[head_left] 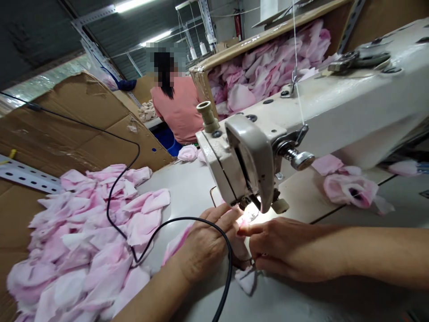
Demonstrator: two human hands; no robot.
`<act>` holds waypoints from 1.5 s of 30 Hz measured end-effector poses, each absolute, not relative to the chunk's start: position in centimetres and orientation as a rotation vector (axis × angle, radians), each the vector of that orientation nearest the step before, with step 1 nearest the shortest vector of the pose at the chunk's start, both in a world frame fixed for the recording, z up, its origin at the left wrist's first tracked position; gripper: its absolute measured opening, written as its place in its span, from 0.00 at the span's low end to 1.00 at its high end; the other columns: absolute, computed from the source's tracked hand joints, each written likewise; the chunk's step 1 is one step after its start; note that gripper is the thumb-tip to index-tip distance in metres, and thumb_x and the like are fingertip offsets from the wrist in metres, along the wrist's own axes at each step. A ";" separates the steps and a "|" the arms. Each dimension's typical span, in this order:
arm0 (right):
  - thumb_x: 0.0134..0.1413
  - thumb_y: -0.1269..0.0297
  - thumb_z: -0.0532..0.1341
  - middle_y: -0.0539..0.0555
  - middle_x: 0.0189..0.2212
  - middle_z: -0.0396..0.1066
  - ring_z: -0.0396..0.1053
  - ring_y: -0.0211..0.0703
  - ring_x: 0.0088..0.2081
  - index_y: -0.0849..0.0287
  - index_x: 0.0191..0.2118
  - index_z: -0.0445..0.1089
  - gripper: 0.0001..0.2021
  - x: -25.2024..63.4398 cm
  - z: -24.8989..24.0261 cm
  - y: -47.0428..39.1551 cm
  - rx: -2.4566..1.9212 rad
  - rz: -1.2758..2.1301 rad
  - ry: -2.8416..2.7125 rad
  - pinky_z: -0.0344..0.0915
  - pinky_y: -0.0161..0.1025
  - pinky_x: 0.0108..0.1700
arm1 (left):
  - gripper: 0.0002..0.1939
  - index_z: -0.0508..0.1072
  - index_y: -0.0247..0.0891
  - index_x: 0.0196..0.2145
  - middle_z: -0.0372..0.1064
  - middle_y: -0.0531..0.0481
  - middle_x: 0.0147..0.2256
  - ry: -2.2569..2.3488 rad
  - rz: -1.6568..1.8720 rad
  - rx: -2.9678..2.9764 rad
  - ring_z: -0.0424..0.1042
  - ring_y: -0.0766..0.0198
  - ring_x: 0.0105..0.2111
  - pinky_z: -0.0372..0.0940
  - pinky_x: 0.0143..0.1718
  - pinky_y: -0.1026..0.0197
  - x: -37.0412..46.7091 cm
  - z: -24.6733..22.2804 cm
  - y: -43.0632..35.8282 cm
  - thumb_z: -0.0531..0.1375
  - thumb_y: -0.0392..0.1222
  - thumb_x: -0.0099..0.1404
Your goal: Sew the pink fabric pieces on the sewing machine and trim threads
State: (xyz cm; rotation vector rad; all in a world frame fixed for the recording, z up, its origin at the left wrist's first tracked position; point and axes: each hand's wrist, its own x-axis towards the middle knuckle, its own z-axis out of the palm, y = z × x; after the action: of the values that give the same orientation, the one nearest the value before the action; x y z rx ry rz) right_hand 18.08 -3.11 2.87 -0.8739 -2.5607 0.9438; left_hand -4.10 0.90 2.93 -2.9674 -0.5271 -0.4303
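My left hand [209,239] lies on the table just left of the sewing machine's [250,161] needle area, its fingers bent down over a pink-and-white fabric piece [177,245]. An edge of that piece shows at the hand's left side. From the right, my right hand [284,248] pinches fabric at the lit spot beneath the machine head, its fingertips close to those of the left. The needle and presser foot are mostly hidden by the machine head and glare. A small pale fabric tip [246,279] sticks out below my hands.
A large heap of pink-and-white fabric pieces [97,250] covers the table's left, beside cardboard [77,120]. A black cable [187,219] loops across the front of my left arm. More fabric [350,190] lies right of the machine. A person [179,107] sits beyond, facing away.
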 end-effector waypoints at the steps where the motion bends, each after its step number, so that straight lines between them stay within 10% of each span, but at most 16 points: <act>1: 0.61 0.67 0.55 0.56 0.40 0.75 0.74 0.46 0.39 0.59 0.36 0.70 0.07 18.2 2.9 -3.2 -0.883 0.969 -2.583 0.68 0.39 0.41 | 0.12 0.71 0.35 0.43 0.72 0.43 0.47 -0.516 -0.421 -2.994 0.69 0.56 0.48 0.67 0.46 0.55 -3.9 2.9 0.9 0.48 0.36 0.74; 7: 0.62 0.66 0.54 0.59 0.41 0.73 0.73 0.48 0.39 0.61 0.36 0.70 0.09 18.4 2.6 -3.5 -0.890 0.971 -2.608 0.67 0.41 0.40 | 0.10 0.70 0.38 0.35 0.69 0.48 0.32 -0.657 -0.459 -2.953 0.67 0.58 0.34 0.65 0.36 0.56 -2.7 1.7 1.6 0.50 0.34 0.71; 18: 0.58 0.70 0.57 0.56 0.38 0.74 0.72 0.46 0.41 0.59 0.37 0.71 0.06 20.0 4.0 -4.7 -1.009 1.261 -2.380 0.65 0.38 0.43 | 0.04 0.73 0.38 0.35 0.71 0.48 0.37 -1.017 -0.468 -2.890 0.66 0.57 0.37 0.65 0.39 0.56 -1.4 1.3 0.8 0.59 0.34 0.66; 27: 0.65 0.59 0.54 0.55 0.30 0.74 0.73 0.37 0.26 0.59 0.34 0.58 0.10 19.7 1.2 -5.8 -1.329 1.996 -1.181 0.63 0.29 0.22 | 0.06 0.73 0.38 0.34 0.68 0.48 0.33 -0.905 -0.589 -2.754 0.65 0.56 0.35 0.66 0.37 0.56 -1.0 1.0 0.2 0.58 0.30 0.65; 45: 0.60 0.71 0.50 0.51 0.16 0.69 0.67 0.37 0.16 0.58 0.22 0.59 0.15 16.7 1.6 -3.3 -1.461 1.938 -1.048 0.61 0.30 0.15 | 0.07 0.71 0.39 0.35 0.69 0.48 0.32 -1.000 -0.687 -2.779 0.65 0.57 0.33 0.65 0.35 0.57 -1.7 0.3 0.4 0.54 0.33 0.68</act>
State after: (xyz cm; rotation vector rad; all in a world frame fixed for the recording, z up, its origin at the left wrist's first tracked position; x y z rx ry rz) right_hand 16.71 -3.26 1.61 -1.4608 -1.0484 1.9384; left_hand -1.66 0.36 0.30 -2.7786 -0.9999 -0.6869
